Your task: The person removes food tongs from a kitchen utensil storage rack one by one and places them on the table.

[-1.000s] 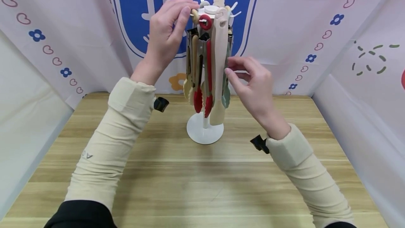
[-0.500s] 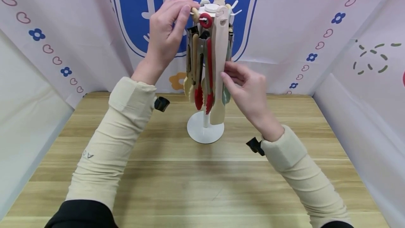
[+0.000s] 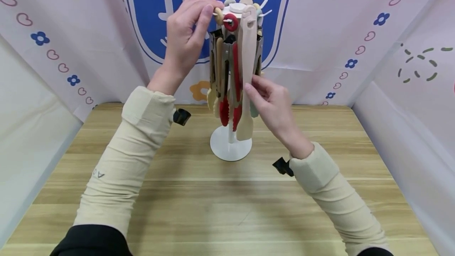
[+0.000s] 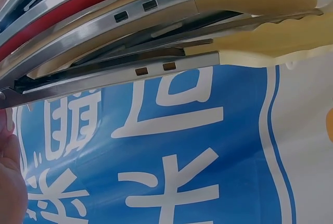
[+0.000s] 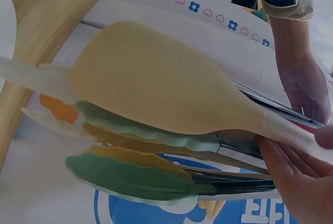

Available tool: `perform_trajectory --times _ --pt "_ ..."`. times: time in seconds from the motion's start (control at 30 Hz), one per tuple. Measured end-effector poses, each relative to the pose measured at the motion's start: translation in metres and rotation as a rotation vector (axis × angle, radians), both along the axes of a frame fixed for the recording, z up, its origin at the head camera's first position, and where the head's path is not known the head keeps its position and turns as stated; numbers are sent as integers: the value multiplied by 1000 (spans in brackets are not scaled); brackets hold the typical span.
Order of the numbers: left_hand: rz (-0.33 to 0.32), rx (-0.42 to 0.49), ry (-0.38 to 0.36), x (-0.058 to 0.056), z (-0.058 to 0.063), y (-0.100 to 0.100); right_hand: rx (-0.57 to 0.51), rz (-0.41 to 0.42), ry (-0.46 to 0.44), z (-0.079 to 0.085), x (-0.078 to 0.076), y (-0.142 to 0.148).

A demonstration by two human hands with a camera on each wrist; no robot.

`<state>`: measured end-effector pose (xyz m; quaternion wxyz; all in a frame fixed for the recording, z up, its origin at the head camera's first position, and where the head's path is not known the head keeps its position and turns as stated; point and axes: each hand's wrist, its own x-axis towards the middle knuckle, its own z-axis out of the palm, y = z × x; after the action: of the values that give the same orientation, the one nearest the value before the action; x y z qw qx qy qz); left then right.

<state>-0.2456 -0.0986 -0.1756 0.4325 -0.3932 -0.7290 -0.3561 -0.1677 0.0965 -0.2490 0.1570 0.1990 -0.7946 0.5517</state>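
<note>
A white utensil stand (image 3: 227,154) stands on the table, hung all round with kitchen tools. My left hand (image 3: 186,31) holds the stand's top at its left side, by a yellow ring; its fingertips lie partly out of sight. On the front hangs a spatula (image 3: 249,46) with a pale pink handle and cream blade (image 5: 151,78). Thumb in front and fingers behind, my right hand (image 3: 271,104) pinches its lower handle. Red-tipped tongs (image 3: 227,110) hang left of it. Yellow-tipped tongs (image 4: 270,36) are on the left, green-tipped tongs (image 5: 130,174) on the right.
The stand's round base rests toward the back of a wood-grain table (image 3: 227,208). Right behind it hangs a printed cloth (image 3: 305,31), and white walls close in both sides. Small white hooks (image 3: 264,12) stick out from the stand's top.
My right hand has moved left and slightly down, from beside the spatula to a pinch on its handle. The left hand has stayed at the stand's top.
</note>
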Motion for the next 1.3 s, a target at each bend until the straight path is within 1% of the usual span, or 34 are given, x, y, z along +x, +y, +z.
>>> perform_trajectory --times 0.1,0.27,0.4,0.53,0.7,0.83,0.97,1.1,1.3 --pt "1 0 -4 0 0 0 -48 29 -19 -2 -1 0" --pt "8 2 -5 0 0 1 -149 104 -71 -5 -3 1" --pt "8 5 -5 0 0 1 -198 152 -73 -7 -4 0" --pt "5 6 -4 0 0 1 -208 174 -51 -9 -4 -1" --pt "9 2 -7 0 0 1 -176 144 -34 -10 -3 -2" --pt "11 -4 -9 0 0 0 -125 77 1 -11 0 -1" --pt "14 -1 -11 1 0 0 -84 24 62 -12 2 0" --pt "17 -1 -16 1 0 0 -78 16 95 -13 3 0" --pt "11 5 -18 1 1 1 -59 28 76 -15 4 -3"
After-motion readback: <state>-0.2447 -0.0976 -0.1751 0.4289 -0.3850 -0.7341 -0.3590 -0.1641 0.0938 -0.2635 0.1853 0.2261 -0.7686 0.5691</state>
